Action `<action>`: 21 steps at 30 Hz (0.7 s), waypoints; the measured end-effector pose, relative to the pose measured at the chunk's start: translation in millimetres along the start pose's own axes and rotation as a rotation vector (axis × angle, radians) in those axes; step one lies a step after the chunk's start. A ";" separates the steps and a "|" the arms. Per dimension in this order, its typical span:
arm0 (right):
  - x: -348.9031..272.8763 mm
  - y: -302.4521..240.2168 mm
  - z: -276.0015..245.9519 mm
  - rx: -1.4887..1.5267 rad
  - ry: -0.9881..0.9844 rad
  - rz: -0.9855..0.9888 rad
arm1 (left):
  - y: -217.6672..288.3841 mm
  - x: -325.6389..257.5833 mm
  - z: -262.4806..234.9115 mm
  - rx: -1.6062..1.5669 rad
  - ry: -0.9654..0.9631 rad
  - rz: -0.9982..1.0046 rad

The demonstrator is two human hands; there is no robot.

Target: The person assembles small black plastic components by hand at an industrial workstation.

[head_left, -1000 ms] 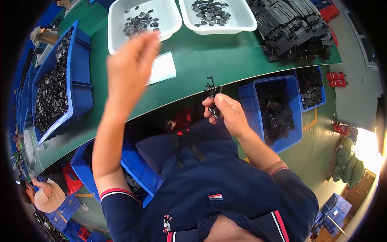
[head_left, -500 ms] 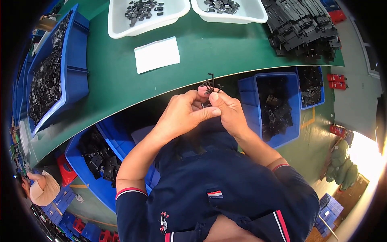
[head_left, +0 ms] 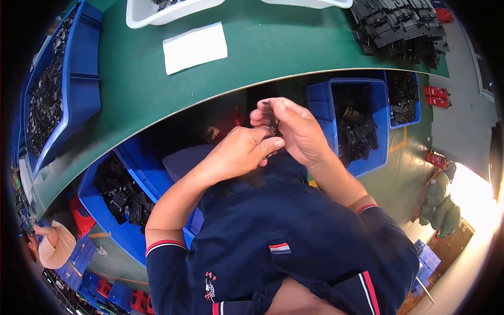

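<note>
In front of my chest, just short of the table's near edge, both hands work on a small black plastic part (head_left: 271, 122) with thin prongs, smeared by motion. Its lower end is pinched between the thumb and bent fingers of my left hand (head_left: 231, 155). My right hand (head_left: 304, 134) is curled round the upper end, thumb on the near side and fingertips behind. The fingers hide much of the part, so its full shape cannot be made out.
A white sheet (head_left: 195, 48) lies on the green table (head_left: 252, 52). White trays (head_left: 152, 20) stand beyond it, with stacked black plates (head_left: 399, 29) at far right. Blue bins of black parts stand at left (head_left: 86, 86) and below the table (head_left: 386, 149). Another person (head_left: 56, 245) is at lower left.
My right hand has opened up slightly and shifted up along the black part; my left hand has dropped a little. The part has turned between them. The view has tilted, so the table sits higher.
</note>
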State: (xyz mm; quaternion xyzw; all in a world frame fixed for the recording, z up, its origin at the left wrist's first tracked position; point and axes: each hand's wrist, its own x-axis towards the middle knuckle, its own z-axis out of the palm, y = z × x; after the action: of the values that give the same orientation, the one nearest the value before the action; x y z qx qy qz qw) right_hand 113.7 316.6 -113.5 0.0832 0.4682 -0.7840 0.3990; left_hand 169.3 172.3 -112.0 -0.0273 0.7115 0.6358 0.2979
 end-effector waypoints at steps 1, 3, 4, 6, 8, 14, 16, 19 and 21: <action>0.4 1.6 -1.9 0.003 0.007 0.007 | -4.7 -0.6 4.0 -0.006 -0.006 -0.006; 2.9 2.3 -3.8 0.181 -0.081 0.017 | -10.0 -2.5 13.6 0.096 0.033 0.098; 1.8 -0.5 10.4 0.241 0.112 0.077 | -12.4 -3.7 19.5 0.217 0.137 0.258; -0.2 -1.0 2.5 0.403 0.050 0.097 | -11.9 -6.9 26.3 0.359 0.223 0.402; -4.1 -5.2 3.2 0.631 0.005 0.155 | -18.7 -5.2 30.8 0.459 0.360 0.678; -23.8 -16.8 -0.3 0.714 -0.198 0.279 | -6.8 -17.5 22.3 0.502 0.297 0.880; -24.4 -22.2 5.8 0.669 0.115 0.233 | -3.1 -33.4 12.7 0.431 0.161 0.951; -43.8 -97.1 -141.6 0.603 0.034 -0.448 | -2.7 -96.2 -21.6 -0.021 0.013 0.853; -46.0 -103.2 -125.9 0.609 0.043 -0.429 | -31.0 -97.9 -23.2 -0.123 0.246 0.535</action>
State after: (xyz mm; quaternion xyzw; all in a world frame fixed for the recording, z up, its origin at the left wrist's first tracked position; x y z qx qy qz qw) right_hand 41.1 467.7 -90.4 0.1146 0.2284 -0.9512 0.1728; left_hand 253.5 111.8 -94.3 0.0662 0.6844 0.7255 0.0289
